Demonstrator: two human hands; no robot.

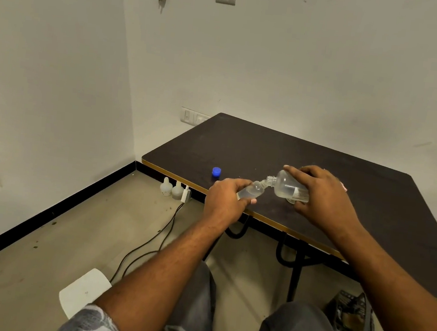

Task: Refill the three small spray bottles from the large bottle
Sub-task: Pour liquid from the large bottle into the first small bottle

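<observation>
My left hand [228, 199] grips a small clear bottle [252, 191], tilted with its open neck pointing up and right. My right hand [322, 199] holds the large clear bottle [287, 188] tipped on its side, its uncapped mouth touching the small bottle's neck. Clear liquid lies in the lower part of the large bottle. Both are held just above the near edge of the dark table [308, 159]. A blue cap [216, 171] stands on the table left of my hands. Other small bottles on the table are hidden or not visible.
Two pale bottles [171, 187] and a white plug [186, 194] sit on the floor under the table's left edge, with black cables [148, 247] running toward me. A dark crate [351, 324] stands on the floor at right. A white object [83, 291] lies by my left knee.
</observation>
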